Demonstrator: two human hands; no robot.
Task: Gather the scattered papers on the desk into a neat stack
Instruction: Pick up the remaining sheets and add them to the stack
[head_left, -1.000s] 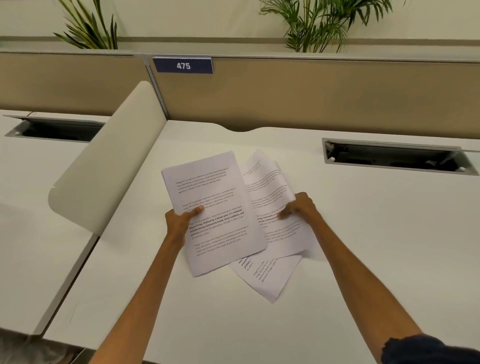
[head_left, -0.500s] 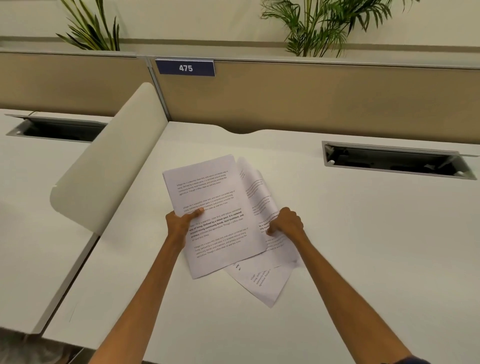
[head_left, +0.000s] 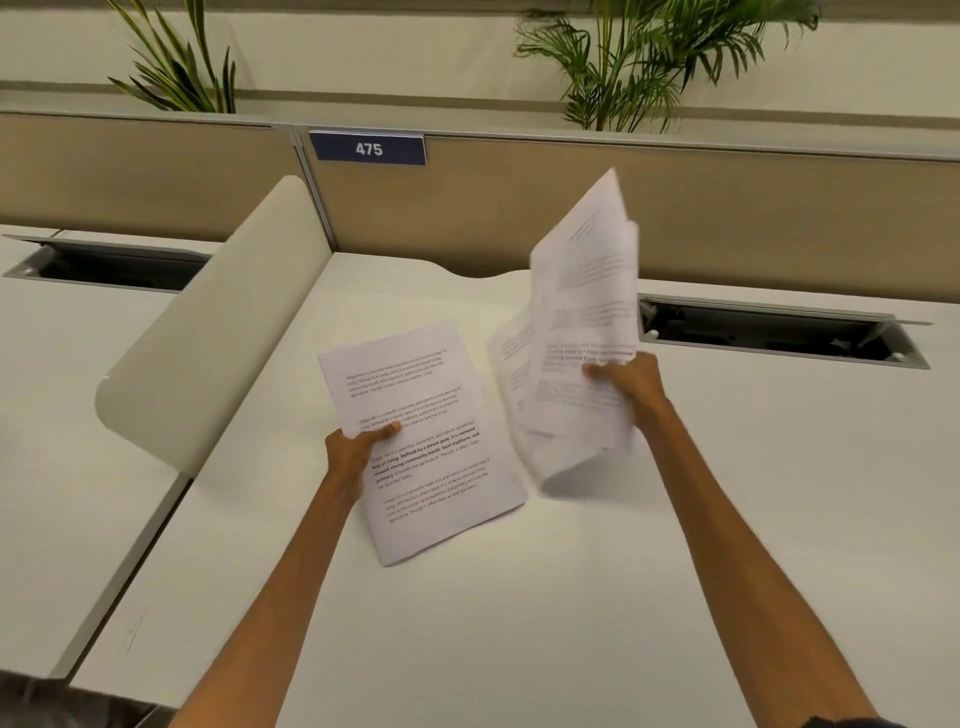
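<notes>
My left hand (head_left: 353, 452) pinches the left edge of a printed white sheet (head_left: 431, 447), thumb on top, holding it nearly flat just over the white desk (head_left: 519, 597). My right hand (head_left: 628, 382) grips a bundle of several printed papers (head_left: 576, 332) by its right edge. That bundle is raised nearly upright off the desk, blurred by motion, its lower edge close to the desk surface. The two sets of paper are apart, the bundle to the right of the single sheet.
A curved cream divider (head_left: 218, 338) stands along the desk's left side. A tan partition (head_left: 519, 208) with a blue sign "475" (head_left: 368, 148) closes the back. An open cable tray (head_left: 779, 332) sits at the right rear; another cable tray (head_left: 109, 265) is on the neighbouring desk. Plants (head_left: 634, 57) rise behind.
My right hand has lifted the loose papers off the desk and tilted them upright, pulling them out from under the left sheet. My left hand still holds its sheet in about the same place.
</notes>
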